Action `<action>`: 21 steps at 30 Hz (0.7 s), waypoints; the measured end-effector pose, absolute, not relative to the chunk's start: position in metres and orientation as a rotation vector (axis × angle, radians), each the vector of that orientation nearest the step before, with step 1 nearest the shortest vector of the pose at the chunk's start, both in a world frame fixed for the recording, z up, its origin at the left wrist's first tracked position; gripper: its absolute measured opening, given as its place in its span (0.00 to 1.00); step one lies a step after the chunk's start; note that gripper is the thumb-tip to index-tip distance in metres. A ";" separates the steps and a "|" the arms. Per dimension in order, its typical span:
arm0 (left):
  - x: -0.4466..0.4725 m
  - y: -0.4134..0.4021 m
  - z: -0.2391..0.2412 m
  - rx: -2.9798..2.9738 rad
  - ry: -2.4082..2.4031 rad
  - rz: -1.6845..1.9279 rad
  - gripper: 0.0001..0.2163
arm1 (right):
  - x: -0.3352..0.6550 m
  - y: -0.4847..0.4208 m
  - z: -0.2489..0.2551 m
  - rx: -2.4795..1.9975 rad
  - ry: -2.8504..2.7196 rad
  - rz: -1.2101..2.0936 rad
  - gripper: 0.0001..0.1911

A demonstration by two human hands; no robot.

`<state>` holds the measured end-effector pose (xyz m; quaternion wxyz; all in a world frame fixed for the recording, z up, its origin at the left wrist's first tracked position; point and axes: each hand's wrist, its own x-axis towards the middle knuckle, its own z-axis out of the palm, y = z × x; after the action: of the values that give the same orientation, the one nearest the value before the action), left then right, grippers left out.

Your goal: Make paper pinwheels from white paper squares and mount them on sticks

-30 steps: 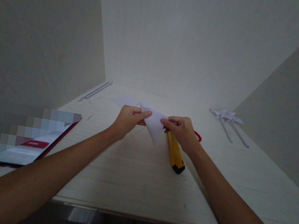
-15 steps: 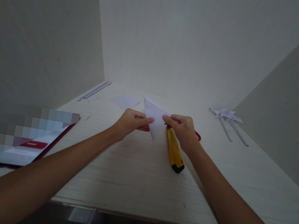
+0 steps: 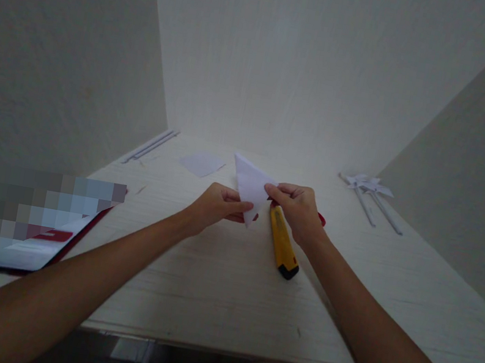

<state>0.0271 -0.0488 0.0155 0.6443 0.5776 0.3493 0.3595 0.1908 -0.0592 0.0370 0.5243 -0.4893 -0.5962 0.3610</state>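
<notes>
Folded white paper triangle [image 3: 251,187] — pinched by left hand [image 3: 216,206] at its lower tip and right hand [image 3: 297,210] at its right corner — above the table [image 3: 217,276], beside a yellow utility knife [image 3: 282,247].

Both forearms are bare to the frame edge, without sleeves, watch or rings.

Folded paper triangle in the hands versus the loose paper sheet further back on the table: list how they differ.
The folded paper triangle is held above the table, pinched by the left hand and right hand; the loose paper sheet lies flat on the table, untouched. The triangle tapers to a point at its lower end; the sheet looks four-sided. The triangle sits nearer the yellow utility knife; the sheet lies further back and left. Both are white paper.
</notes>
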 end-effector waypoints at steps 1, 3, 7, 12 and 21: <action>0.027 -0.048 0.015 1.314 0.784 0.815 0.10 | 0.191 -0.059 0.037 -1.175 -1.419 0.865 0.10; 0.026 -0.047 0.013 1.313 0.756 0.808 0.10 | 0.191 -0.059 0.038 -1.185 -1.403 0.867 0.10; 0.025 -0.046 0.011 1.313 0.713 0.773 0.11 | 0.192 -0.059 0.037 -1.192 -1.399 0.850 0.10; 0.025 -0.047 0.012 1.319 0.696 0.724 0.13 | 0.194 -0.057 0.035 -1.181 -1.392 0.840 0.11; 0.028 -0.054 0.016 1.394 0.656 0.714 0.25 | 0.194 -0.055 0.034 -1.181 -1.333 0.830 0.10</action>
<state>0.0278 -0.0536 0.0165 0.6608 0.6162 0.2899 0.3156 0.1945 -0.0548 0.0337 0.5549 -0.5001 -0.5643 0.3515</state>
